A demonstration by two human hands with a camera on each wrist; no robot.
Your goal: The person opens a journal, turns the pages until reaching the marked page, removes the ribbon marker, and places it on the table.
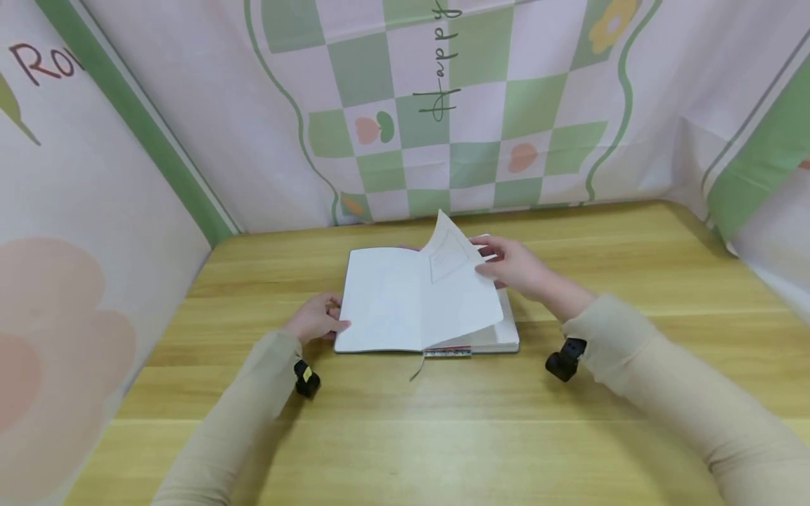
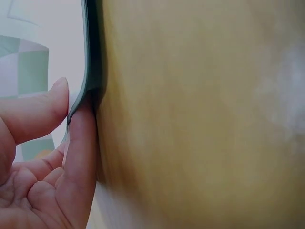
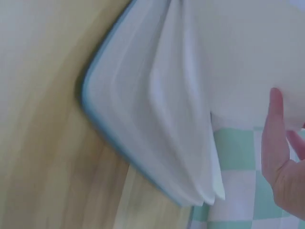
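An open notebook (image 1: 380, 302) with a dark cover lies on the wooden table, its left page blank. My left hand (image 1: 314, 318) pinches the notebook's left edge, thumb on the page and fingers under the cover, as the left wrist view shows close up. On the other side, my right hand (image 1: 519, 267) holds a lifted page (image 1: 458, 302) by its outer edge, thumb on the near face. This page curls up off the stack and bears a faint line drawing (image 1: 446, 256). In the right wrist view, several loose pages (image 3: 157, 109) fan out beneath it.
A thin ribbon bookmark (image 1: 418, 367) trails from the spine toward the table's front. Below the lifted page, a colourful patterned strip (image 1: 448, 351) shows at the notebook's bottom edge. Behind the wooden table (image 1: 418, 436) hangs a green-and-white checked cloth (image 1: 474, 169).
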